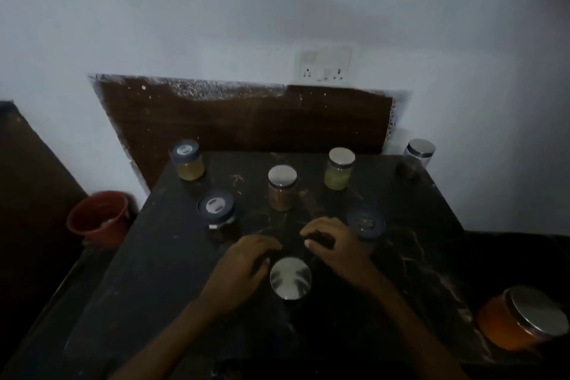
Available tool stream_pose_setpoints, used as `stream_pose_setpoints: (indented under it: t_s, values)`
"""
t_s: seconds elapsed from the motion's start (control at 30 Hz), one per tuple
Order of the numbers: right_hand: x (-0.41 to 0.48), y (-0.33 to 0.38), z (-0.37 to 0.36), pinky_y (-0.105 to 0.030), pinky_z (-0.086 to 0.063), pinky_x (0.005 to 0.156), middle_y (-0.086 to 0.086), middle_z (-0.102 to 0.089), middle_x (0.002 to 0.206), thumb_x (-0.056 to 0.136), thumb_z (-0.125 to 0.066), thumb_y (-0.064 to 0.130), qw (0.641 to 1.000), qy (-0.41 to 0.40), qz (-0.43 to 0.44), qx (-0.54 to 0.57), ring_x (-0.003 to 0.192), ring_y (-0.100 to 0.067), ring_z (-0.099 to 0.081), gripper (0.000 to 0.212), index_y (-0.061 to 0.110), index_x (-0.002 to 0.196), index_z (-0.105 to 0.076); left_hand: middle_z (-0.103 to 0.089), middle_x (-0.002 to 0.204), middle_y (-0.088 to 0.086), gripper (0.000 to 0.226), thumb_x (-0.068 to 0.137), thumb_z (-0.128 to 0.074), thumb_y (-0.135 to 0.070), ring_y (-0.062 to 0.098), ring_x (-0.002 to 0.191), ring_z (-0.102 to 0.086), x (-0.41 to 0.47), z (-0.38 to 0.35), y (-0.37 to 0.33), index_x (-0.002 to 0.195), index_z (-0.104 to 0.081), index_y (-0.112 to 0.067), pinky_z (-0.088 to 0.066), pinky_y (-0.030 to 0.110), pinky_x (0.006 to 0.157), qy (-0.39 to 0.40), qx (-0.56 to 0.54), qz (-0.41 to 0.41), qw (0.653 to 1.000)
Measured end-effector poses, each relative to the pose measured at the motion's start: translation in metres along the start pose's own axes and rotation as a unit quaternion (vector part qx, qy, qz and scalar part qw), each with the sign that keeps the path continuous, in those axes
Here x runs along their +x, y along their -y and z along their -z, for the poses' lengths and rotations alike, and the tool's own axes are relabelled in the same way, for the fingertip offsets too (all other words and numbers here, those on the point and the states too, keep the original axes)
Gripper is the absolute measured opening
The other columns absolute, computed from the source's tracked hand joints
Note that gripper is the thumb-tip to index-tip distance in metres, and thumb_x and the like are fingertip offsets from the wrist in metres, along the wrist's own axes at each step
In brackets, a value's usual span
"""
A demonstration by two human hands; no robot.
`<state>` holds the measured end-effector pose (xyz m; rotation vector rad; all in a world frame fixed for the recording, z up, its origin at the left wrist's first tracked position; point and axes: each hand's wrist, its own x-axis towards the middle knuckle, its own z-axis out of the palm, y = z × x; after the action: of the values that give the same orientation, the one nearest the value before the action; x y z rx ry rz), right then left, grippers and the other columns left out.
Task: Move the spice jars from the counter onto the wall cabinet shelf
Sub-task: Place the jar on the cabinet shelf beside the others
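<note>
Several spice jars stand on the dark marble counter. A steel-lidded jar sits nearest me, between my hands. My left hand rests just left of it with fingers curled and empty. My right hand hovers behind and to its right, fingers bent, holding nothing. A blue-lidded jar is partly hidden behind my right hand. Further back stand a brown-spice jar, a green-spice jar, a yellow jar with a blue lid and another blue-lidded jar. No cabinet shelf is in view.
A clear steel-lidded jar stands at the counter's far right corner, and a wide orange jar at the near right edge. A red bucket sits on the floor at left. A wall socket is above the wooden backboard.
</note>
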<state>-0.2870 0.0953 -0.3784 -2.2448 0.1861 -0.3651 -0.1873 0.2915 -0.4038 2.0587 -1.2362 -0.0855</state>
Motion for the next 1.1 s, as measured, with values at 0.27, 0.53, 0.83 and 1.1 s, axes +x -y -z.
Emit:
stream_pose_setpoints:
  t_s: [0.27,0.53,0.83,1.1]
  values:
    - [-0.043,-0.041,-0.045,-0.031,-0.035,0.108,0.002,-0.040,0.138,0.077,-0.074,0.017,0.987,0.110,-0.093,0.071,0.128,-0.010,-0.037,0.053,0.019,0.126,-0.054,-0.052,0.134,0.012,0.057,0.077,-0.029,-0.026,0.027,0.121,-0.050,-0.037,-0.033,0.005,0.122,-0.060,-0.009,-0.041,0.034,0.103,0.143,0.105,0.019,0.984]
    - [-0.059,-0.051,-0.074,-0.013,-0.029,0.097,0.007,-0.032,0.136,0.069,-0.080,0.015,0.989,0.080,-0.100,0.079,0.126,-0.006,-0.033,0.065,0.022,0.128,-0.052,-0.043,0.144,0.011,0.058,0.073,-0.038,-0.007,0.028,0.130,-0.044,-0.056,-0.040,0.001,0.128,-0.054,-0.010,-0.038,0.034,0.102,0.144,0.105,0.009,0.984]
    - [-0.037,-0.021,-0.037,-0.016,-0.047,0.085,0.007,-0.060,0.116,0.078,-0.071,0.024,0.972,0.042,-0.126,0.194,0.107,-0.006,-0.057,0.041,0.024,0.118,-0.061,0.024,0.153,-0.010,0.110,0.075,-0.063,-0.042,0.013,0.143,0.017,-0.037,-0.015,-0.001,0.144,0.021,-0.028,-0.004,0.044,0.117,0.193,0.106,-0.012,0.975]
    - [-0.031,0.022,-0.002,-0.020,-0.053,0.062,0.004,-0.064,0.102,0.091,-0.052,0.027,0.950,0.080,-0.124,0.276,0.087,-0.005,-0.066,0.022,0.028,0.112,-0.058,0.013,0.154,-0.016,0.129,0.062,-0.081,-0.049,-0.003,0.141,-0.001,-0.028,0.017,-0.039,0.149,0.011,-0.024,-0.023,0.016,0.108,0.145,-0.036,-0.024,0.988]
